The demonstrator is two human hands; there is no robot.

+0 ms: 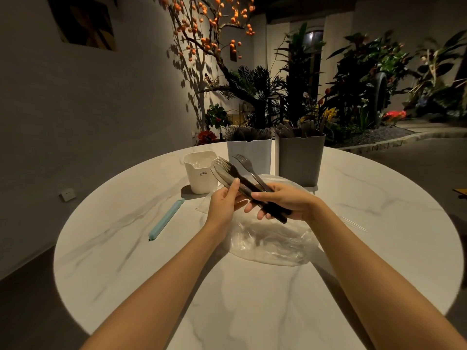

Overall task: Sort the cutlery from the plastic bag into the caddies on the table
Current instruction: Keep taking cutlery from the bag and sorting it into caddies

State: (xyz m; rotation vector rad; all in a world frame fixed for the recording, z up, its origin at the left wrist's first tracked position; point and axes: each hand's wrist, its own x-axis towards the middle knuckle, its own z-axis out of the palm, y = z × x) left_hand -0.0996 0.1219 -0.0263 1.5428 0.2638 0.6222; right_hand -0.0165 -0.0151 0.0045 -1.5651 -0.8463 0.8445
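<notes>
Right hand point(285, 202) curled round the dark handles of a cutlery bundle point(242, 180), forks and what looks like a knife, held above the plastic bag point(270, 246) lying on the bench point(126, 248); left hand point(222, 203) pinches one piece near its head, thumb on top. Step in hand looks like separating a single item from the bundle. Next move calls for drawing it free and choosing among the white caddy point(249, 152), the grey caddy point(300, 157) and the small cream caddy point(199, 173).

A bundle of dark-handled metal forks and knives point(242, 178) slants above the crumpled clear plastic bag point(273, 241). Behind stand a small white caddy point(201, 173), a pale blue caddy point(249, 154) and a grey caddy point(300, 157), the last two holding cutlery.
</notes>
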